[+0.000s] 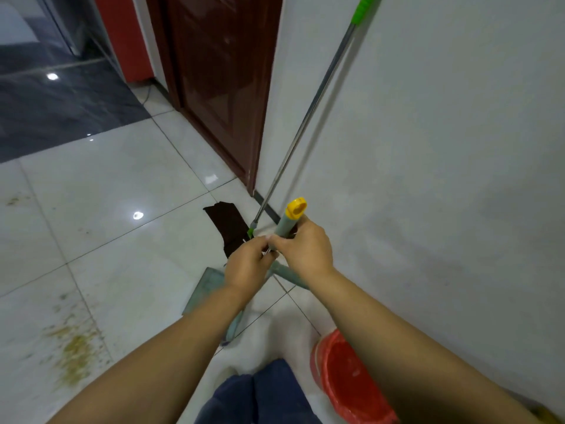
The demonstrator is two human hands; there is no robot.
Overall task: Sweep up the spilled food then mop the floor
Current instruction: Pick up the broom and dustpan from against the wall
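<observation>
Gripping the yellow-capped handle [285,225] in my right hand [306,250], I pinch it just below with my left hand [247,266], fingertips touching. Spilled food [75,351] lies well left of both; the mop [306,117] leans just beyond.

On my feed the mop handle [305,117] runs off the top edge, and the right forearm [397,332] covers half the red bucket [345,381]. The dustpan [208,286] is mostly hidden under the left hand [247,267], and I can't make out what its fingers pinch.

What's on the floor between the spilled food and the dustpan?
Only bare white floor tiles, in the head view; the spilled food lies left of the dustpan.
</observation>
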